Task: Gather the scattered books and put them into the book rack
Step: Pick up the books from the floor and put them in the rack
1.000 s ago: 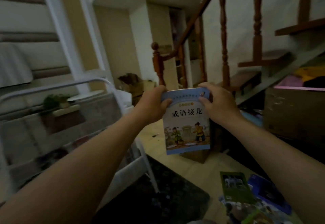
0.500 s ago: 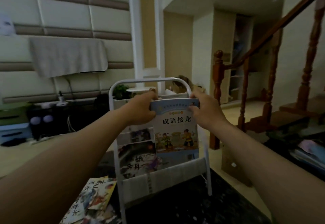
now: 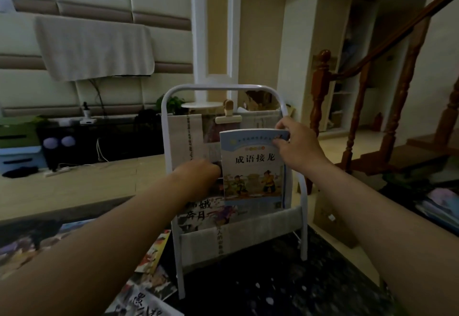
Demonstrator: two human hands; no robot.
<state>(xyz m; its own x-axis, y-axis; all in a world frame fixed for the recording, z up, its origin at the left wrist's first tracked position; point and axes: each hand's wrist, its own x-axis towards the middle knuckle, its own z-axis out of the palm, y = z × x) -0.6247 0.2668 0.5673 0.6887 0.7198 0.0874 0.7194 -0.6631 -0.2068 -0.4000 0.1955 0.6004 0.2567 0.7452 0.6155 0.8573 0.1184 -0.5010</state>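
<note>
A light-blue picture book (image 3: 253, 166) with Chinese characters stands upright in front of the white metal book rack (image 3: 171, 142), its lower edge just above the lower fabric pocket (image 3: 260, 226). My right hand (image 3: 295, 147) pinches the book's top right corner. My left hand (image 3: 198, 174) is at the book's left edge, level with its middle; its fingers point away and I cannot see whether they hold anything. Another book (image 3: 198, 212) with large black characters sits in the lower pocket, on the left.
Loose books (image 3: 149, 261) lie on the floor left of the rack's foot, more (image 3: 439, 204) at the right edge. A dark rug (image 3: 273, 286) lies under the rack. A cardboard box (image 3: 330, 219) and a wooden stair post (image 3: 320, 87) stand behind on the right.
My left hand has let go of the book's top edge and dropped to its left side. The book has sunk lower in front of the rack, held at the top by my right hand only.
</note>
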